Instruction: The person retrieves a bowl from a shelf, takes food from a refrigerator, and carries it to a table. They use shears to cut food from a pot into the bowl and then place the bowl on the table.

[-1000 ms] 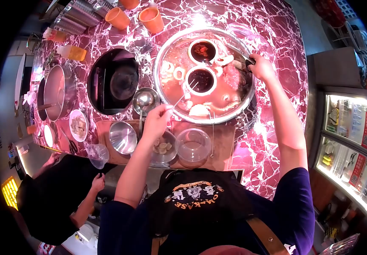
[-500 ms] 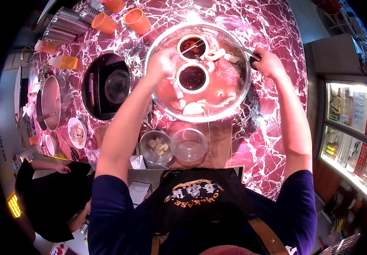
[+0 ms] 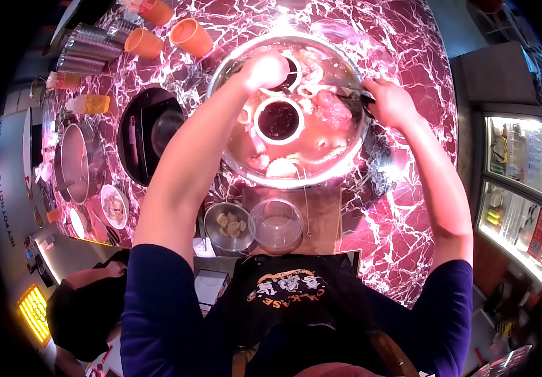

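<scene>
A large round metal pan (image 3: 296,183) holds reddish liquid with pale and pink pieces of food. Two white-rimmed bowls of dark liquid stand in it, a near bowl (image 3: 279,120) and a far bowl (image 3: 295,76). My left hand (image 3: 267,69) is closed over the far bowl and hides part of it; a thin light utensil shows beside its fingers. At the pan's right rim, my right hand (image 3: 389,100) is wrapped round the black handle of a utensil (image 3: 350,94), whose other end points left over the food.
Orange cups (image 3: 191,38), stacked metal cups (image 3: 82,50) and a yellow bottle (image 3: 97,104) stand at the upper left. Left of the pan is a black tray (image 3: 134,135). Nearer me are a bowl of pale slices (image 3: 229,227) and a clear bowl (image 3: 275,226). Another person (image 3: 88,308) is lower left.
My left hand has moved right and up, over the far bowl. My right hand has shifted slightly left, its utensil lower over the food. The other person has moved down and right in view.
</scene>
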A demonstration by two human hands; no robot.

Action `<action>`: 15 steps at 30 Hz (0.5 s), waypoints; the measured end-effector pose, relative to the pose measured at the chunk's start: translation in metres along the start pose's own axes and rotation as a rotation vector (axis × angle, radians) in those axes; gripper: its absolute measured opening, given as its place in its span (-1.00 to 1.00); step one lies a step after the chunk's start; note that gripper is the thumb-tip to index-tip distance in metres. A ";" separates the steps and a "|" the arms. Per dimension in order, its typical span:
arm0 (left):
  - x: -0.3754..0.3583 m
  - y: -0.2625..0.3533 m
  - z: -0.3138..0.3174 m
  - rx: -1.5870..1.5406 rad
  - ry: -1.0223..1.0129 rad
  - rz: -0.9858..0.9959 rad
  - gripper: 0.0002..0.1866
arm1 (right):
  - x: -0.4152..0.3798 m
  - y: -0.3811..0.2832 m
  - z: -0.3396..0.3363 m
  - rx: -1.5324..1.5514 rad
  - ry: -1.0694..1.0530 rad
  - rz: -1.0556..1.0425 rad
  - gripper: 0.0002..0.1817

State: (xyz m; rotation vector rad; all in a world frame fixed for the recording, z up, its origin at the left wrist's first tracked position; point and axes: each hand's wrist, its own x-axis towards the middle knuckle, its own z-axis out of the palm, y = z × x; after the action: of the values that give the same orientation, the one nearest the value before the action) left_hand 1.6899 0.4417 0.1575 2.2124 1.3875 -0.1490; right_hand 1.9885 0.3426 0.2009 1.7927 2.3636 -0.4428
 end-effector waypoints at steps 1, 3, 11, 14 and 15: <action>-0.015 0.001 -0.001 -0.149 0.023 0.075 -0.81 | -0.012 0.005 0.000 0.049 0.017 -0.040 -0.48; -0.024 -0.004 0.010 -0.239 0.040 0.031 -0.81 | -0.027 0.010 -0.003 0.092 0.036 -0.085 -0.47; -0.045 0.010 0.030 -0.224 0.019 0.018 -0.78 | -0.027 0.000 -0.090 0.147 -0.130 0.146 -0.54; -0.051 0.021 0.035 -0.304 0.077 -0.040 -0.77 | 0.013 0.007 -0.080 0.138 -0.041 0.105 -0.52; -0.051 0.023 0.037 -0.301 0.081 -0.037 -0.77 | 0.028 -0.002 -0.082 0.160 -0.123 0.147 -0.51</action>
State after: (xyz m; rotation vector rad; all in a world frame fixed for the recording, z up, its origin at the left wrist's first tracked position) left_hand 1.6924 0.3743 0.1521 1.9627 1.3935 0.1308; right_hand 1.9841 0.3935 0.2707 1.9294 2.1518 -0.7180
